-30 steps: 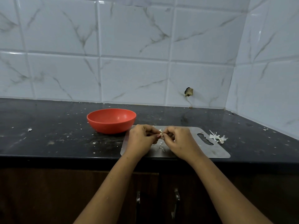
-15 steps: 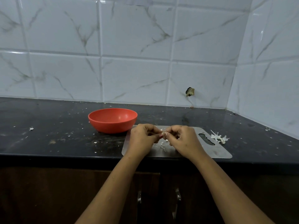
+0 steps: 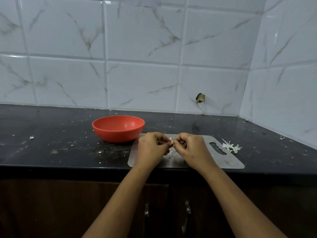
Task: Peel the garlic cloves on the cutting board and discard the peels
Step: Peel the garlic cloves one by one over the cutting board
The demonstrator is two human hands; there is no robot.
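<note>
My left hand and right hand are covering the middle of the cutting board. The garlic clove pinched above it is mostly hidden, too small to judge.

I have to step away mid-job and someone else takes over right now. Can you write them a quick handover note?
Left hand: pinches the garlic clove above the cutting board.
Right hand: pinches the same clove from the other side.
Things: peel pile on the counter at the board's right edge; peel scraps on the board beneath the hands; red bowl left of the board, its bottom hidden.
Done: some peeling, judging by the pile.
Left: finish this clove and discard the peels. No other cloves are visible.
</note>
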